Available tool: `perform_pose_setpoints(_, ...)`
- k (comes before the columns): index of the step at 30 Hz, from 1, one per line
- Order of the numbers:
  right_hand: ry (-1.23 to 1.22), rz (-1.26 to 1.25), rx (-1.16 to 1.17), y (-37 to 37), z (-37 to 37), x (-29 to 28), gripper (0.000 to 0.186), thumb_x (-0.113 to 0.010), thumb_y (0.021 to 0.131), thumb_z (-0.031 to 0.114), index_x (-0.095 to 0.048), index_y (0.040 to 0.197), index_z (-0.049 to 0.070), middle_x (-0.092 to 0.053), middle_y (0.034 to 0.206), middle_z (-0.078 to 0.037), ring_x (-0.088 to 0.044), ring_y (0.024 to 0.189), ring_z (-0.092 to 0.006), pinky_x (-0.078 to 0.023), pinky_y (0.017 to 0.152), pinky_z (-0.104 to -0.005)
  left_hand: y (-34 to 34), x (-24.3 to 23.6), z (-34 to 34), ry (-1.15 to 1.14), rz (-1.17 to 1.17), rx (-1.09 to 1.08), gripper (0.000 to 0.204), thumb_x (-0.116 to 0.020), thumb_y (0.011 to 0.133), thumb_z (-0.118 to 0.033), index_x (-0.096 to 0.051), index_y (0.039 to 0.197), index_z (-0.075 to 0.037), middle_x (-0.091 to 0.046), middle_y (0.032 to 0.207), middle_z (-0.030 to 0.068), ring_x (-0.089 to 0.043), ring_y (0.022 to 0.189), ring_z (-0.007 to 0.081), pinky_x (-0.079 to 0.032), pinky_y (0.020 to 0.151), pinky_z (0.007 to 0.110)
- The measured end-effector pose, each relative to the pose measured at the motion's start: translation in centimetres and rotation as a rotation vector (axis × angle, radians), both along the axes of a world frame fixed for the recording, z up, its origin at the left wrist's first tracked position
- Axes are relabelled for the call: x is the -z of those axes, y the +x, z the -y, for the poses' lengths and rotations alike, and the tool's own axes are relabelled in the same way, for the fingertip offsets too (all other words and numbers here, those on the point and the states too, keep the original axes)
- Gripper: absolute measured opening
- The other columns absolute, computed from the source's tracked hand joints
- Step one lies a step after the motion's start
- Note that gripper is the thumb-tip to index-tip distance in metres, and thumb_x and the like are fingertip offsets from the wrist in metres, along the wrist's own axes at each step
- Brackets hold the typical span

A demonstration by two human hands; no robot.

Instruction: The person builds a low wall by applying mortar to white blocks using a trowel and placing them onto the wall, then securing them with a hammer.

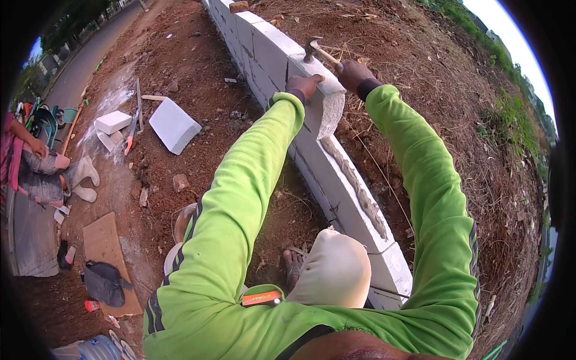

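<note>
My left hand (pixel 303 86) grips the upper edge of a white block (pixel 329 111) with a rough cut end, on top of the low block wall (pixel 246 45). My right hand (pixel 353 77) holds a claw hammer (pixel 324 55) by its handle; the hammer's head is over the top of the block, just beyond my left hand. In front of that block, a wavy bead of grey mortar (pixel 354 180) runs along the lower course of the wall toward me.
Loose white blocks (pixel 174 126), a saw (pixel 131 137) and rubble lie on red soil at left. A seated person (pixel 39 165) in boots is beside a board (pixel 102 240) and a dark bag (pixel 102 279). A road runs at upper left; dry grass borders the wall's right.
</note>
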State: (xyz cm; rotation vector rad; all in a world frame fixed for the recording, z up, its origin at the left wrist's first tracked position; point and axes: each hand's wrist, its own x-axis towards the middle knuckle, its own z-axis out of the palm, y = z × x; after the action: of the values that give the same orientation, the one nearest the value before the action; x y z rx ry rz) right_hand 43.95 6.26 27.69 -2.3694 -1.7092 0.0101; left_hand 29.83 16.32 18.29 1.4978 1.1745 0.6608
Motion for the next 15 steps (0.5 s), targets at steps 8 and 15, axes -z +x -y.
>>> perform_pose_setpoints(8,0.425,-0.819,0.011,-9.4,3.2,-2.1,0.053,-0.064,0.093,0.046,-0.065,0.105,-0.006,-0.071,0.084,-0.021,-0.074,0.073,-0.0336,-0.058,0.072,-0.0434,-6.1,1.5,5.0,-0.18,0.487,0.001,0.086,-0.074,0.085,-0.055,-0.052,0.144,0.005,-0.059,0.138,0.0202,-0.062,0.121,0.0323,-0.055,0.096,0.047)
perform_pose_setpoints(15,0.214,-0.889,-0.021,-19.9,8.4,15.9,0.045,-0.067,0.088,0.039,-0.066,0.112,0.0,-0.071,0.101,-0.03,-0.071,0.099,-0.0437,-0.055,0.09,-0.0497,-26.6,13.7,11.7,-0.214,0.377,-0.096,0.061,-0.067,0.099,-0.024,-0.046,0.147,0.007,-0.058,0.137,0.0219,-0.069,0.108,0.0266,-0.06,0.09,0.037)
